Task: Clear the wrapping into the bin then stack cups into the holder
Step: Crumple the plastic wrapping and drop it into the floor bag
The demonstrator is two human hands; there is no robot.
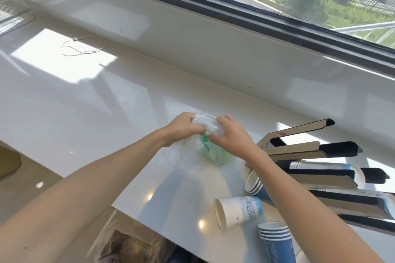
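Both hands over white tabletop, mid-frame. Left hand and right hand bunch clear plastic wrapping w/ green print between them; fingers of both curled tight on it. Wrapping's lower part touches tabletop. Loose cups to the right: white one on its side, blue stack near front edge. Cup holder lies beside right forearm. Bin below tabletop edge, lined w/ bag.
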